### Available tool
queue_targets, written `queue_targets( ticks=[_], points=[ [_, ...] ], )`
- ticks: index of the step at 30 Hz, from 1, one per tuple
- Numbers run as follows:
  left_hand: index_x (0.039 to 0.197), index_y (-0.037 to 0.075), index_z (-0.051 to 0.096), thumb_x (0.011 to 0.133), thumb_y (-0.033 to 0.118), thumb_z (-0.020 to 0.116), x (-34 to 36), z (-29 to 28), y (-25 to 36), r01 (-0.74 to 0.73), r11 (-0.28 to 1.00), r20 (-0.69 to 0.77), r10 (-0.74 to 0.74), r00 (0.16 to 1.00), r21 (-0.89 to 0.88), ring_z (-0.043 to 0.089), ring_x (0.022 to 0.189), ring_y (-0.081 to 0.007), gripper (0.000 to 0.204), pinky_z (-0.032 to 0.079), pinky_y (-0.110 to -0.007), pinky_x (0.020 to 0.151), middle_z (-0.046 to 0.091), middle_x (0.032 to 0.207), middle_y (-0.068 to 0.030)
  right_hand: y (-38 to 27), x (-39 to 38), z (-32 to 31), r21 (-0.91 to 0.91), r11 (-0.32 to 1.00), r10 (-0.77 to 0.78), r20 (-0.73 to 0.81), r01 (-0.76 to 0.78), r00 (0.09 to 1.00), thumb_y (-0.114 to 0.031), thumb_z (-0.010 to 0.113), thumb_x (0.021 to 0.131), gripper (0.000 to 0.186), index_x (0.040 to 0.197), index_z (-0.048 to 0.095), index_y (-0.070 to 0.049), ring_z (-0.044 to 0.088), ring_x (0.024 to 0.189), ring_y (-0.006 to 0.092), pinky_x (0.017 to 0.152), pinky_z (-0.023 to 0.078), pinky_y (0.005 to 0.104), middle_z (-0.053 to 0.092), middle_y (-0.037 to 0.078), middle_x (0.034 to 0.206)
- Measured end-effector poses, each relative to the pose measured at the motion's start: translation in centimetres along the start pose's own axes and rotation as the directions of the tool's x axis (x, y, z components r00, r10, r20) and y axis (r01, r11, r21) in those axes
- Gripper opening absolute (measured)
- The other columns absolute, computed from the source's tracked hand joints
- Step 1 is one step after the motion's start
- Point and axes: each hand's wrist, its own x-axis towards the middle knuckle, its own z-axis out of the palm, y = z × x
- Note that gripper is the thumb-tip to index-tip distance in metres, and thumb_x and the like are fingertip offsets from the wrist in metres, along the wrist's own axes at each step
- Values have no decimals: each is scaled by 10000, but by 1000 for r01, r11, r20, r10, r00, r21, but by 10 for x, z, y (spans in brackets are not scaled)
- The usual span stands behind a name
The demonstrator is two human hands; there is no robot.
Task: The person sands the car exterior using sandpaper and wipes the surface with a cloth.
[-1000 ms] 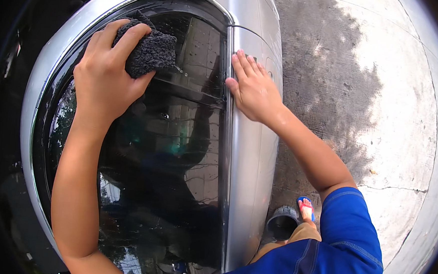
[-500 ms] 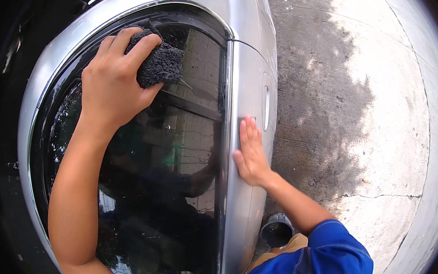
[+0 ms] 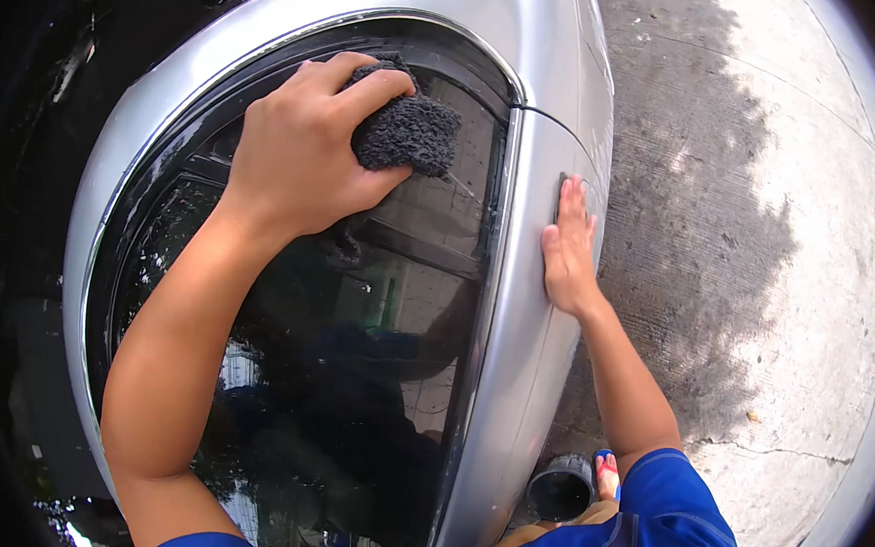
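My left hand is closed on a dark grey, shaggy wash sponge and holds it against the upper part of a car's dark side window. Faint wet streaks show on the glass beside the sponge. Fingers stretched out, my right hand rests flat on the silver car door, to the right of the window. It holds nothing.
A dark bucket stands on the ground close to the car, beside my sandalled foot. Concrete pavement, part shaded and part sunlit, runs along the right. The silver roof edge curves around the window.
The sponge in my left hand now sits nearer the window's right edge. My right hand has slid forward along the door. The whole view has shifted a little.
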Motion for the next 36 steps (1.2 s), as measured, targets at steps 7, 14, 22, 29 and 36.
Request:
queue_targets(
  ticks=[7,14,22,29,36],
  points=[
    [1124,141,735,605,228,932,-11,0,-1,3,998,-29,-1,1000,65,712,1074,-330,562,615,-425,891,720,1158,-102,-32,-12,14,-45,977,-206,41,207,978,-390,346,1103,736,1700,128,-18,32,1649,398,1279,-44,608,94,205,1779],
    [1117,138,732,638,287,921,-21,-4,-7,59,995,-39,-56,998,78,715,1038,-315,537,614,-429,855,719,1140,-89,-53,-91,37,-5,980,-197,103,198,975,-404,345,1103,748,1696,130,-3,52,1648,399,1277,-60,604,116,220,1771],
    [1202,177,689,626,294,945,-35,0,-13,-109,985,-33,114,993,131,661,1152,-333,641,608,-448,919,660,1298,-101,-44,-63,38,-46,962,-267,34,268,963,-353,379,1121,734,1667,127,69,90,1623,470,1303,79,554,123,312,1736],
    [1170,177,739,573,212,893,-165,-140,22,-192,902,126,155,980,387,651,1144,-388,617,543,-539,1034,656,1285,-100,-66,-201,51,9,966,-258,126,259,958,-401,396,1103,801,1666,93,83,33,1628,478,1297,50,570,69,314,1744],
    [1268,156,707,643,153,859,-170,-166,5,327,902,-222,-271,937,281,675,1133,-412,643,564,-471,959,665,1273,-127,-4,119,6,-170,981,-114,-139,90,984,-437,241,1148,703,1685,161,11,73,1648,346,1330,56,420,134,216,1767]
  ],
)
